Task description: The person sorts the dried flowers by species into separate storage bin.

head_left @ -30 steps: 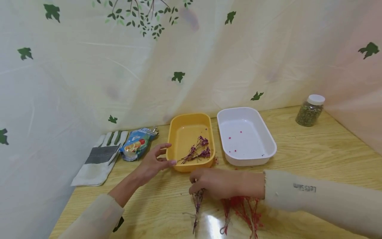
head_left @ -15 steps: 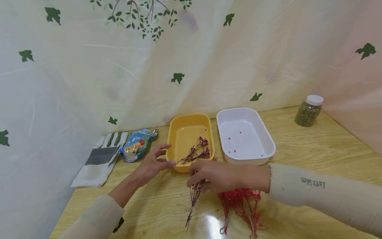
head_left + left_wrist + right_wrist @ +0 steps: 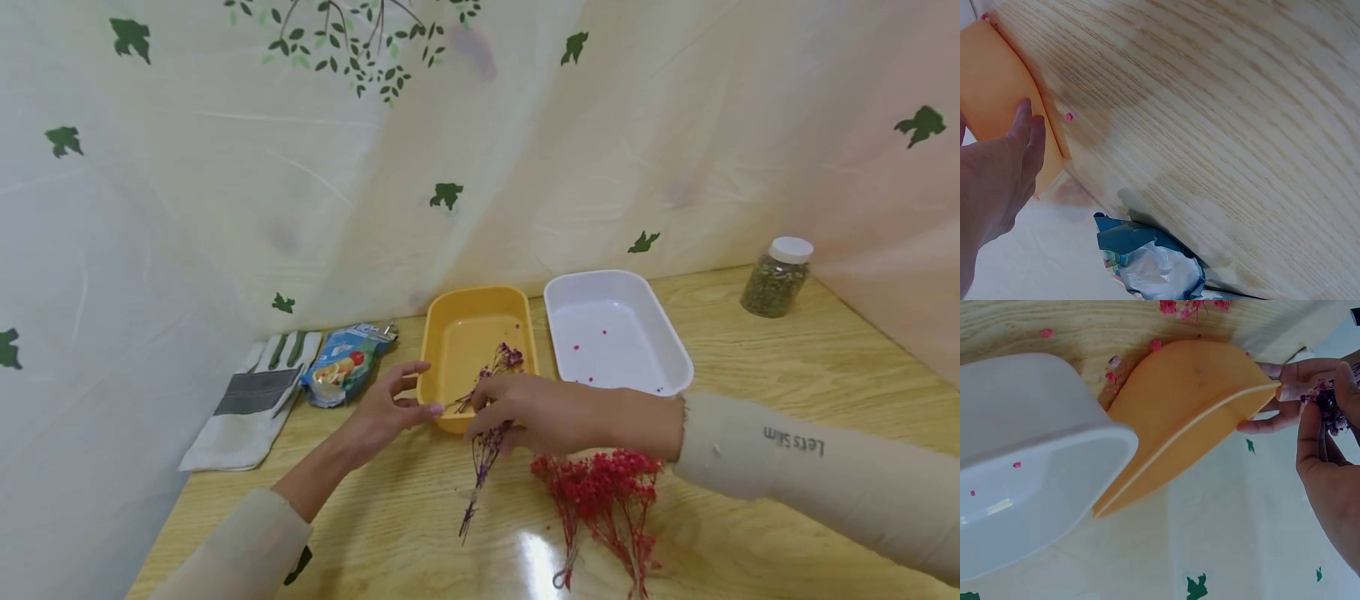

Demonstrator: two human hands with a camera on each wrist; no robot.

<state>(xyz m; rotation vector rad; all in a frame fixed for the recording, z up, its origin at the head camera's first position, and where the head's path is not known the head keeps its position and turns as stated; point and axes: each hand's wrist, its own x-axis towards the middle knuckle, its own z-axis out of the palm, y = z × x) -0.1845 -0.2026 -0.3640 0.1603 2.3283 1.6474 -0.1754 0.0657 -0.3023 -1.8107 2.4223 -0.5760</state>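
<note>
Flowers [image 3: 486, 450], purple, hang lower centre, pinched by the right hand [image 3: 536, 410]; the left hand [image 3: 384, 414], fingers apart, touches the yellow tub [image 3: 465, 350], apparently to steady it.

High head view forward-down, close wrist views, yellow tray [image 3: 463, 333] in all

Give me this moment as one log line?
right hand: holds purple bunch | left hand: touches yellow tray | red flowers: on table
</note>
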